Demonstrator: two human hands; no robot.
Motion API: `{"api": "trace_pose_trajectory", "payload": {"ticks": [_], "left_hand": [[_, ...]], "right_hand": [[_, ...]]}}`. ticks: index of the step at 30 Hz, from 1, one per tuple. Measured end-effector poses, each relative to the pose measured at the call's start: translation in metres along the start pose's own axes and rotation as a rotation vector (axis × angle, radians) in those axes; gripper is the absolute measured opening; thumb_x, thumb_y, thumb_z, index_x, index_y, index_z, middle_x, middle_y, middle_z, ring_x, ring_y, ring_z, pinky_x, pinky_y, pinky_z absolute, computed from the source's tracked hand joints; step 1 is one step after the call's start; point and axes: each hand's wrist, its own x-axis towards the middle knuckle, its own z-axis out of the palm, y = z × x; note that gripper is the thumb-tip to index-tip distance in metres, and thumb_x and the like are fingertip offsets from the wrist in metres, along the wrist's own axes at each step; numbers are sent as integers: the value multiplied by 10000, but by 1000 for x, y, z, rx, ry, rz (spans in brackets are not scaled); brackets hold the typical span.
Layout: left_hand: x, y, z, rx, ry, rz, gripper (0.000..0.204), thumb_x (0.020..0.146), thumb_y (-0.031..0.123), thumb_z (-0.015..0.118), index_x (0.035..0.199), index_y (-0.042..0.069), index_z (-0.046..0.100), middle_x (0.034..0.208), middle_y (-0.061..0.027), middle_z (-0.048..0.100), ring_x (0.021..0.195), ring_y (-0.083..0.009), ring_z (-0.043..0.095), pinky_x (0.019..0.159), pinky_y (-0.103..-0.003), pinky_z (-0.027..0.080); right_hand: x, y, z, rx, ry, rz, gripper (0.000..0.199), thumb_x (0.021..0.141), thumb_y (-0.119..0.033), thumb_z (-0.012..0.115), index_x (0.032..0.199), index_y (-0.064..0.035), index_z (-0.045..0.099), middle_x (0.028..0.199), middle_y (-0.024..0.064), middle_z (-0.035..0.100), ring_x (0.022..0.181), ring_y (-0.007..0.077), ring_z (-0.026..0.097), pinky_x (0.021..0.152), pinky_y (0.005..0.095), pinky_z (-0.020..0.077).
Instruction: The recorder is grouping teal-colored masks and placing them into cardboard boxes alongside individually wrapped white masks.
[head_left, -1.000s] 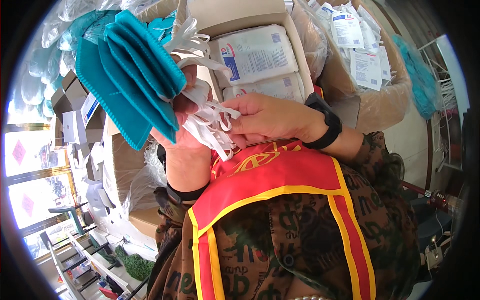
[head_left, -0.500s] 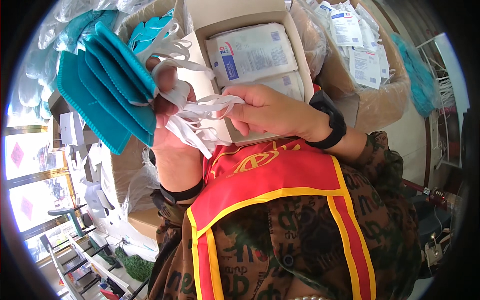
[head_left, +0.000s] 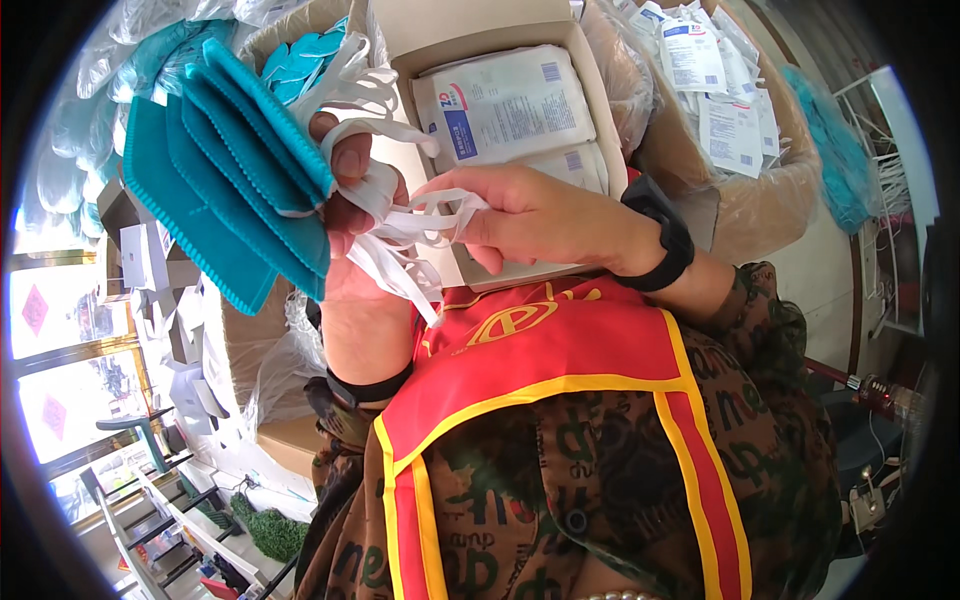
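The left hand (head_left: 350, 215) was raised upright, thumb clamping a fan of folded teal masks (head_left: 225, 195) above an open cardboard box (head_left: 500, 30). The right hand (head_left: 545, 215) reached across from the right, fingers pinched on the tangled white straps (head_left: 400, 235) between both hands.

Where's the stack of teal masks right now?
In the head view, the teal masks are fanned out upper left, pinched in the left hand, with their white straps trailing right to the right hand, in front of the open cardboard box.
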Motion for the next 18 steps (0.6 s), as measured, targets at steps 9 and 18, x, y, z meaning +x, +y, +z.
{"api": "trace_pose_trajectory", "payload": {"ticks": [9, 18], "left_hand": [[3, -6, -6, -33, -65, -22, 485, 867, 83, 660, 1239, -108, 414, 1007, -129, 499, 636, -89, 559, 657, -189, 516], [-9, 10, -7, 67, 87, 36, 203, 874, 144, 640, 1026, 14, 603, 959, -87, 550, 868, -167, 511, 571, -233, 539]], "right_hand": [[7, 7, 6, 220, -112, 76, 251, 967, -196, 499, 1159, -40, 538, 695, -10, 532, 588, 53, 461, 517, 211, 364], [2, -1, 12, -23, -3, -67, 243, 970, -203, 511, 1110, -8, 553, 693, 7, 532, 601, 73, 480, 535, 247, 403]]}}
